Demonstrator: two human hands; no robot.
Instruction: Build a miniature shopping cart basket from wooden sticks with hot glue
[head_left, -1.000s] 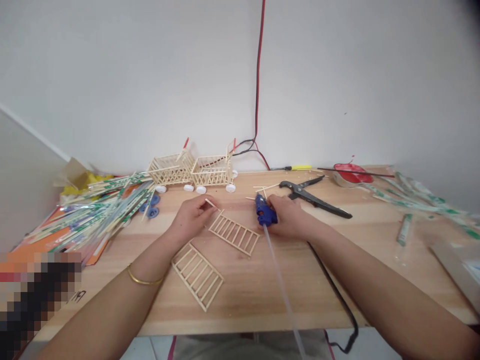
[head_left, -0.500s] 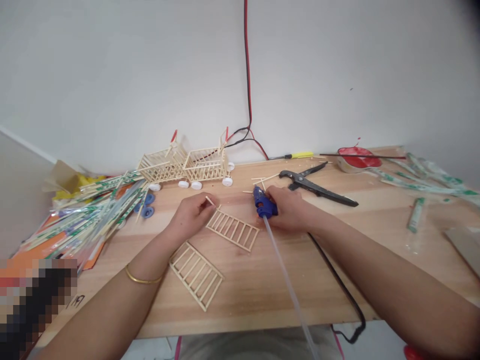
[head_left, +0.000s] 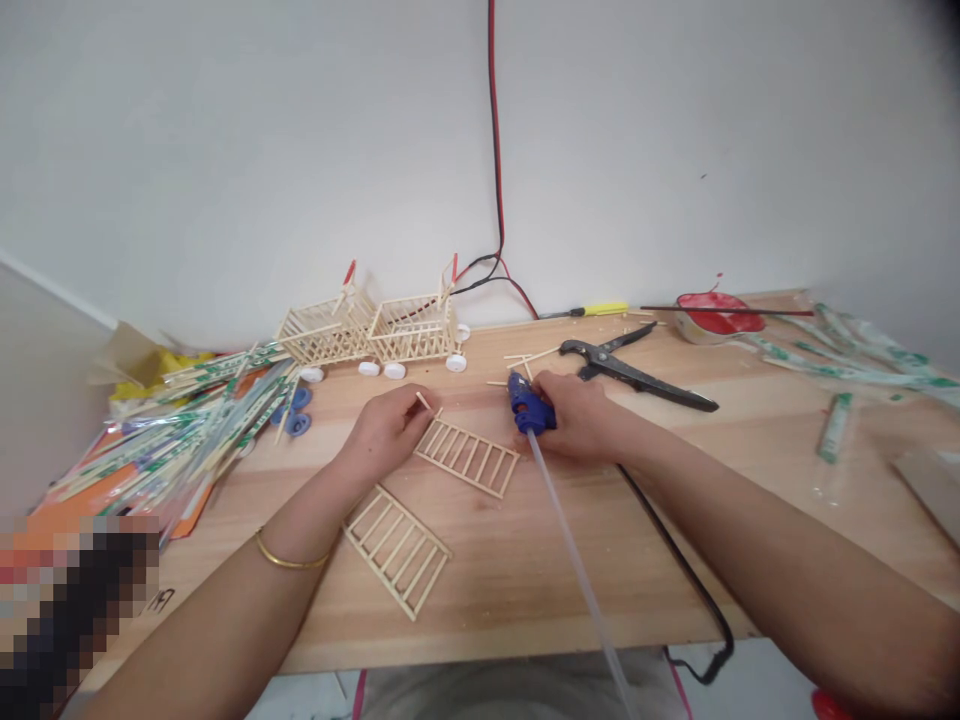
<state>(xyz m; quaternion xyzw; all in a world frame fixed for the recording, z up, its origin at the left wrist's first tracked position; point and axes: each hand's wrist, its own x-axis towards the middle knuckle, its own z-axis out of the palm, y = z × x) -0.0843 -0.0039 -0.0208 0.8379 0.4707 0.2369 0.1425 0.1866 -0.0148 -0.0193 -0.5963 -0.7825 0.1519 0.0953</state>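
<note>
My left hand (head_left: pixel 390 430) is closed, its fingertips pinching a thin wooden stick (head_left: pixel 424 402) at the upper left corner of a ladder-like stick panel (head_left: pixel 469 458). Whether that stick is joined to the panel I cannot tell. My right hand (head_left: pixel 581 415) is wrapped round a blue hot glue gun (head_left: pixel 531 408), just right of the panel. A long clear glue stick (head_left: pixel 574 550) runs out of its back toward me. A second ladder-like panel (head_left: pixel 397 550) lies flat on the wooden table (head_left: pixel 540 600), below my left wrist.
Two small stick carts (head_left: pixel 412 330) on white wheels stand at the back. Wrapped sticks (head_left: pixel 187 430) and blue wheels (head_left: pixel 296 412) lie left. Black pliers (head_left: pixel 637 375), a yellow-handled tool (head_left: pixel 604 309) and a red-coated dish (head_left: pixel 720 318) lie right. A black cord (head_left: pixel 675 555) hangs over the front edge.
The view has shifted very slightly. Both hands, the glue gun and the panels keep their places relative to one another.
</note>
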